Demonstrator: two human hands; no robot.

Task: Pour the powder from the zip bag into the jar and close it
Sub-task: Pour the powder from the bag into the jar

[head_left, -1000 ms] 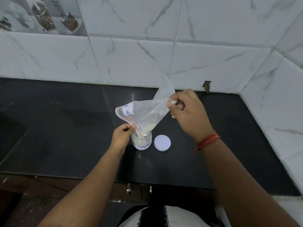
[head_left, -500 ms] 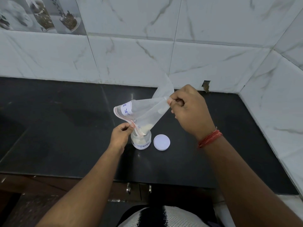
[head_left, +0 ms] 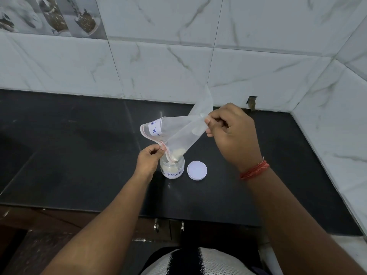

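Note:
A clear zip bag (head_left: 179,132) with a white handwritten label is tipped mouth-down over a small clear jar (head_left: 172,170) on the black counter. A little pale powder sits at the bag's lower corner, right at the jar's mouth. The jar holds powder and carries a label reading "POWDER". My left hand (head_left: 148,160) pinches the bag's pink zip edge beside the jar. Higher up, my right hand (head_left: 231,133) grips the bag's bottom end. The white round lid (head_left: 197,170) lies flat on the counter just right of the jar.
The black counter (head_left: 79,155) runs to a marble-tiled wall behind and another on the right, forming a corner. Its front edge lies below my forearms, with cabinet handles (head_left: 168,226) under it. A small hole (head_left: 251,101) shows in the back wall.
More powder has slid down and out of the bag; less remains at its lower corner. Both hands keep their grips and have barely shifted.

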